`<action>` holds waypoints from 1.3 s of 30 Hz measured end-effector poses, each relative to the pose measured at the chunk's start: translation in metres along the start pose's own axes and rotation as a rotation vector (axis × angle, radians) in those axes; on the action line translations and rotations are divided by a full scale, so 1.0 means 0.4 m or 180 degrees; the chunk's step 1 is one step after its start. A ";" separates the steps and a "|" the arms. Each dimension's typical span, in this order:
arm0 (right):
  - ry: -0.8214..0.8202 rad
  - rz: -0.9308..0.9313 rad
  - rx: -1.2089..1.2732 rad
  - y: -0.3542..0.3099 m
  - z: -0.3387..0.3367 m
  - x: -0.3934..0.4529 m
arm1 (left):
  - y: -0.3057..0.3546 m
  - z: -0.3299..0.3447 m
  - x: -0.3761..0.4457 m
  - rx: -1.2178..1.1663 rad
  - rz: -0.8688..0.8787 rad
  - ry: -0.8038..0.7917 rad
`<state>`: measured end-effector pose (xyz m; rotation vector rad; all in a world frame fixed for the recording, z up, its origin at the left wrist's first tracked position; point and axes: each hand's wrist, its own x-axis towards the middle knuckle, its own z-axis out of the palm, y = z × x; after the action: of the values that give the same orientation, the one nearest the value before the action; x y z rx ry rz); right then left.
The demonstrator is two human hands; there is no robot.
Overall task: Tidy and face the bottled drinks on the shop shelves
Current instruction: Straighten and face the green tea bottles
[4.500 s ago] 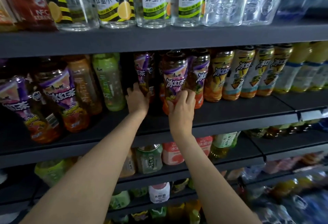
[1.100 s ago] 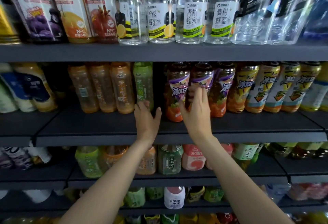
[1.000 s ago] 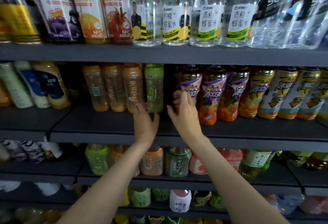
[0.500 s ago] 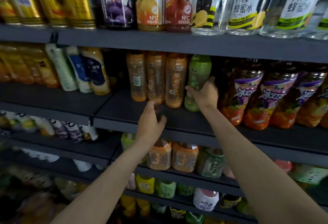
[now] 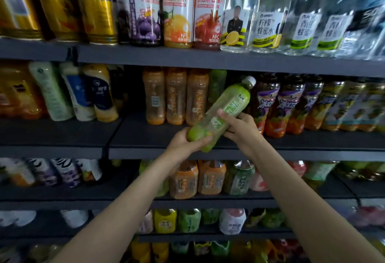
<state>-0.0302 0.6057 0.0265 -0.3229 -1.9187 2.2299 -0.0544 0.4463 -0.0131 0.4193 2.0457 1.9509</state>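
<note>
A green drink bottle (image 5: pixel 227 108) with a white cap is off the shelf and tilted, its cap pointing up and to the right. My left hand (image 5: pixel 187 141) grips its base from below. My right hand (image 5: pixel 239 129) holds its lower middle from the right side. Behind it on the dark shelf (image 5: pixel 145 135) stand three orange bottles (image 5: pixel 176 96) and another green bottle (image 5: pixel 216 84). To the right runs a row of purple-labelled tea bottles (image 5: pixel 285 104).
The shelf above carries gold cans (image 5: pixel 62 10), juice bottles (image 5: pixel 177 10) and clear water bottles (image 5: pixel 268 12). White and blue bottles (image 5: pixel 83 92) stand at the left of the middle shelf. The lower shelves hold small orange and green bottles (image 5: pixel 208 177).
My right hand has pulled the green bottle off the shelf and tilted it. My left hand has risen from the shelf edge and taken its base. The view has shifted left.
</note>
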 end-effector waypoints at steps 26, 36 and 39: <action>0.0268 -0.0655 0.0511 -0.035 0.081 -0.137 | 0.112 -0.061 -0.120 0.1025 0.0906 -0.0565; 0.0469 -0.0330 0.0379 -0.008 0.074 -0.089 | 0.044 -0.048 -0.087 0.2883 0.2572 0.0497; 0.0473 -0.0273 0.0482 0.015 0.060 -0.076 | 0.044 -0.049 -0.075 0.2868 0.2316 0.0096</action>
<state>-0.0079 0.5735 0.0256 -0.3650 -1.6477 2.2121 -0.0346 0.4172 0.0056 1.4877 2.9798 1.1254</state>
